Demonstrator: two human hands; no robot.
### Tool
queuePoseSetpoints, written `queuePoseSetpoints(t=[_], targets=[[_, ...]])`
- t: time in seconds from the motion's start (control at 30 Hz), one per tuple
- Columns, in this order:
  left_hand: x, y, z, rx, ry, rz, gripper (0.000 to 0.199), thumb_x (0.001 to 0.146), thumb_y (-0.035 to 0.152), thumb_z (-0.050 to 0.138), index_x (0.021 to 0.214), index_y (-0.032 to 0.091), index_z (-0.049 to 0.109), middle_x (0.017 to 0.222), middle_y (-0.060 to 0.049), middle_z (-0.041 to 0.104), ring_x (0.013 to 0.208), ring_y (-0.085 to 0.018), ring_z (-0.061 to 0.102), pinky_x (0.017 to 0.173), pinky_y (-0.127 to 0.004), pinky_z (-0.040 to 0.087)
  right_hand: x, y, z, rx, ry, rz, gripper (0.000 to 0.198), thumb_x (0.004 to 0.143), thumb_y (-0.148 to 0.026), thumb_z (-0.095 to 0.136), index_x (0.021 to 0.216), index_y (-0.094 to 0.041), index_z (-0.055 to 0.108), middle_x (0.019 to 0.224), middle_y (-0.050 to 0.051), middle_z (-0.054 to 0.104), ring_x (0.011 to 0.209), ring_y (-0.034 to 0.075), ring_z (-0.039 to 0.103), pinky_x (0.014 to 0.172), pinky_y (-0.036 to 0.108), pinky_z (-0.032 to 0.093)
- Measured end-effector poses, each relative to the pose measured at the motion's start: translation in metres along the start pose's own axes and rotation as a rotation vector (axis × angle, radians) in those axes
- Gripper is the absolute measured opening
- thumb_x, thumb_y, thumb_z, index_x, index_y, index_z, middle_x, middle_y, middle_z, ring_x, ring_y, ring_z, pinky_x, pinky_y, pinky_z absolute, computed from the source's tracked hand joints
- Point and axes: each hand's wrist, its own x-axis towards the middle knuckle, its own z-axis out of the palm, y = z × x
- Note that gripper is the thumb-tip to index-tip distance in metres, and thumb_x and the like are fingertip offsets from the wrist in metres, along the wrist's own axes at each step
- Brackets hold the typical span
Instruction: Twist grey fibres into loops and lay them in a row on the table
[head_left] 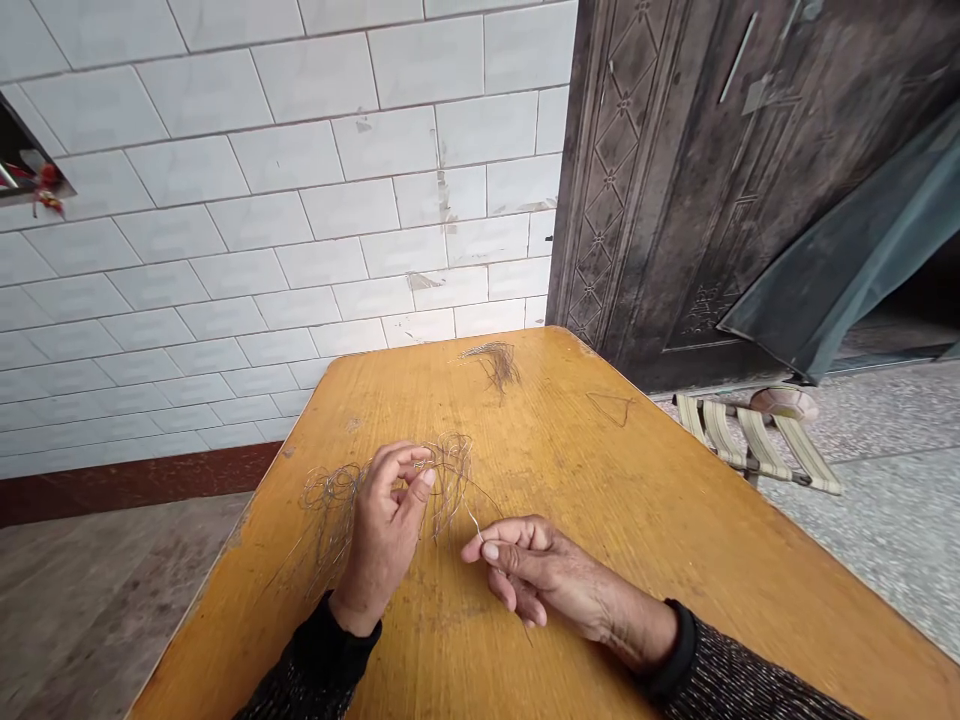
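Observation:
My left hand [386,535] is closed in a loose pinch on a looped bunch of thin metal wire [452,490], whose curls and ends hang past the fingertips. Between thumb and forefinger, my right hand [551,570] grips a wire strand [474,518] that runs up to the looped bunch. A thin end shows below the right fingers. Partly hidden behind my left hand, a tangled heap of wire [326,495] lies on the wooden table [480,660].
Near the table's far edge lies a bundle of fine wires [499,360], with a bent single wire [611,405] to its right. A striped folding stool [757,440] stands on the floor at the right. White tiled wall [300,200] and a dark carved door [675,200] rise behind.

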Motion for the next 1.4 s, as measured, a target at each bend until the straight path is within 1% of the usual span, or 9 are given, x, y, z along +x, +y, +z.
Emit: queuePoseSetpoints(t=[0.1,0.27,0.4,0.5,0.6,0.7,0.8,0.97,1.4], targets=[[-0.005,0.005,0.002,0.064,-0.009,0.102,0.015,0.082,0.028,0.047,0.078,0.017,0.057,0.081,-0.003,0.056,0.075,-0.014,0.053,0.066,-0.024,0.042,0.002,-0.002,0.000,-0.043,0.048,-0.090,0.032,0.080,-0.040,0.054,0.088,-0.011,0.063,0.048,-0.005,0.055,0.028,0.000,0.037,0.032,0.013,0.028],[-0.015,0.007,0.015,-0.077,-0.369,-0.058,0.019,0.082,0.031,0.049,0.073,0.016,0.057,0.072,-0.001,0.056,0.063,-0.012,0.052,0.058,-0.023,0.042,0.002,-0.001,0.001,-0.140,0.035,-0.120,0.034,0.081,-0.045,0.051,0.078,-0.012,0.061,0.050,-0.005,0.056,0.029,0.000,0.038,0.033,0.014,0.027],[-0.016,0.009,0.017,-0.122,-0.429,-0.133,0.026,0.083,0.034,0.046,0.066,0.016,0.053,0.061,0.002,0.049,0.058,-0.011,0.047,0.056,-0.022,0.037,0.001,-0.004,-0.003,-0.318,0.076,-0.125,0.040,0.081,-0.048,0.048,0.066,-0.013,0.058,0.047,-0.004,0.052,0.032,0.002,0.043,0.035,0.015,0.026],[-0.017,0.011,0.014,-0.124,-0.505,-0.211,0.029,0.085,0.037,0.042,0.067,0.016,0.052,0.056,0.004,0.044,0.053,-0.009,0.041,0.051,-0.021,0.032,-0.001,-0.012,-0.008,-0.417,0.238,-0.216,0.034,0.080,-0.045,0.052,0.073,-0.013,0.061,0.057,-0.002,0.055,0.036,0.003,0.045,0.038,0.017,0.029],[-0.022,0.013,0.016,-0.216,-0.715,-0.292,0.028,0.086,0.035,0.041,0.070,0.015,0.053,0.062,0.002,0.052,0.052,-0.008,0.042,0.051,-0.020,0.032,-0.002,-0.020,-0.010,-0.364,0.344,-0.251,0.031,0.076,-0.042,0.058,0.088,-0.014,0.061,0.056,-0.004,0.055,0.038,0.004,0.045,0.040,0.017,0.032],[-0.027,0.015,0.021,-0.300,-0.852,-0.356,0.024,0.085,0.034,0.043,0.073,0.015,0.052,0.066,0.001,0.056,0.051,-0.007,0.043,0.050,-0.020,0.033,-0.003,-0.024,-0.008,-0.243,0.317,-0.212,0.028,0.074,-0.041,0.060,0.075,-0.013,0.060,0.044,-0.006,0.050,0.036,0.004,0.043,0.039,0.017,0.031],[-0.030,0.014,0.026,-0.292,-0.836,-0.351,0.021,0.083,0.032,0.045,0.075,0.015,0.053,0.069,0.000,0.056,0.052,-0.006,0.043,0.049,-0.019,0.033,-0.003,-0.024,-0.007,-0.148,0.315,-0.173,0.031,0.072,-0.041,0.062,0.062,-0.013,0.057,0.038,-0.005,0.049,0.033,0.004,0.042,0.037,0.016,0.032],[-0.034,0.006,0.033,-0.253,-0.769,-0.354,0.012,0.079,0.025,0.048,0.071,0.016,0.051,0.065,0.002,0.053,0.050,-0.006,0.044,0.047,-0.018,0.034,-0.002,-0.023,-0.008,-0.061,0.364,-0.159,0.029,0.067,-0.039,0.067,0.059,-0.013,0.057,0.041,-0.004,0.055,0.034,0.004,0.046,0.037,0.016,0.035],[-0.039,0.009,0.033,-0.098,-0.750,-0.229,0.017,0.083,0.022,0.039,0.071,0.017,0.050,0.061,0.002,0.052,0.051,-0.009,0.047,0.049,-0.020,0.034,-0.002,-0.023,-0.009,-0.141,0.414,-0.213,0.033,0.066,-0.045,0.066,0.061,-0.014,0.057,0.043,-0.002,0.059,0.037,0.006,0.050,0.041,0.018,0.039]])
